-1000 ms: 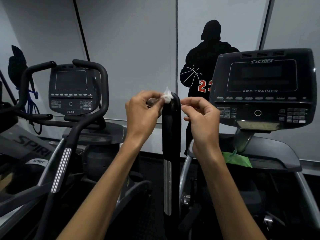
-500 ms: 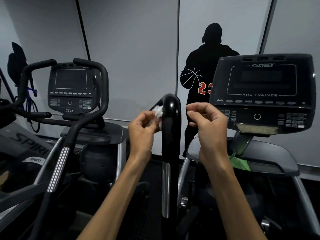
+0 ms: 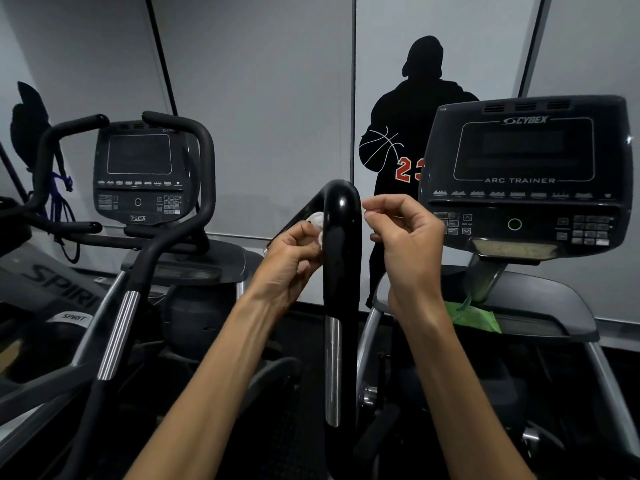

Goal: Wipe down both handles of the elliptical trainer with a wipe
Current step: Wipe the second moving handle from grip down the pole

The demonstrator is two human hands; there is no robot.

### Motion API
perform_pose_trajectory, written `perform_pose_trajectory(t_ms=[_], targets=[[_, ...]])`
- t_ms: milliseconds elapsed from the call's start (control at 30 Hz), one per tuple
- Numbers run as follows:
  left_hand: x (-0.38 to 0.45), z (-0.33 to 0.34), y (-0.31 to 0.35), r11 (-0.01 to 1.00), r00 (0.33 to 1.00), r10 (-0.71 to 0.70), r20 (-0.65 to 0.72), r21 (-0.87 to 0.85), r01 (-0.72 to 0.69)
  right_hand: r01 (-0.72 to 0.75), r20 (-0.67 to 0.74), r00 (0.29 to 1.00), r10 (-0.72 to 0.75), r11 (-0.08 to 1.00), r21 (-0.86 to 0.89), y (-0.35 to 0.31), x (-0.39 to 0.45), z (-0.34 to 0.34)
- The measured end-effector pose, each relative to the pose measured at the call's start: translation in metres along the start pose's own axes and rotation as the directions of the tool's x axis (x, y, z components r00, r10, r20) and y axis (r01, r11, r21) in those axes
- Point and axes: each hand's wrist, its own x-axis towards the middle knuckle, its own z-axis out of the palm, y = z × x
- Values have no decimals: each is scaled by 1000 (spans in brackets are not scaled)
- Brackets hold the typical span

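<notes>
Fingers, left hand [image 3: 289, 252]: curled close, pinching a small bunched white wipe [image 3: 317, 223] against the left flank of the glossy black handle [image 3: 341, 258], just below its rounded top. The wipe touches the handle; how much of it is tucked into the palm cannot be told.

Fingers, right hand [image 3: 403, 237]: curled, thumb and forefinger tips drawn together just right of the handle top, near it but seemingly not on it. Whether a corner of the wipe or some small scrap sits between them cannot be told (nothing plainly shows there).

Handle: upright between the two hands, a silver strip lower down its shaft, below both wrists.

Task state, as a judgement: wiping of this one handle is in progress, near its top; the shaft below the fingers shows no sign either way. The trainer's second handle is not identifiable in view, so it is presumably still to do.

Also present: to the right of the right fingers, the console [image 3: 526, 174] marked ARC TRAINER; below that hand, a green packet [image 3: 476, 318] on the machine's ledge; far left of the left fingers, a neighbouring machine [image 3: 138, 174].
</notes>
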Motion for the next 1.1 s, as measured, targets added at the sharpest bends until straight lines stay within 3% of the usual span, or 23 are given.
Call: perform_pose_trajectory(t_ms=[100,267,433,500,567,667,833,967,1100], targets=[[9,2,5,993,998,46,-38,-108,-50,-5,-6,1000,5,1000,-1,1,-1,4],[-6,-2,-8,997,997,73,26,24,-73,-9,-10,1000,10,1000,10,3,-4,5],[-9,-8,7,928,936,344,-79,183,-325,-16,-22,1000,16,1000,19,5,-3,4],[-11,1,13,798,854,516,-61,395,-454,-19,-23,1000,19,1000,17,5,-5,7],[-20,4,6,605,750,662,5,587,-538,-15,-25,1000,15,1000,8,7,-7,7],[-35,-1,-3,390,632,769,93,716,-580,-20,-42,999,21,1000,19,9,-8,2],[-14,15,25,241,603,783,154,818,-523,-27,-75,997,29,999,30,8,-10,2],[-35,15,14,-41,539,744,395,832,-554,-19,-76,997,21,1000,19,8,-12,0],[-35,8,20,-42,547,755,362,859,-511,-44,-91,995,48,998,40,7,-11,-5]])
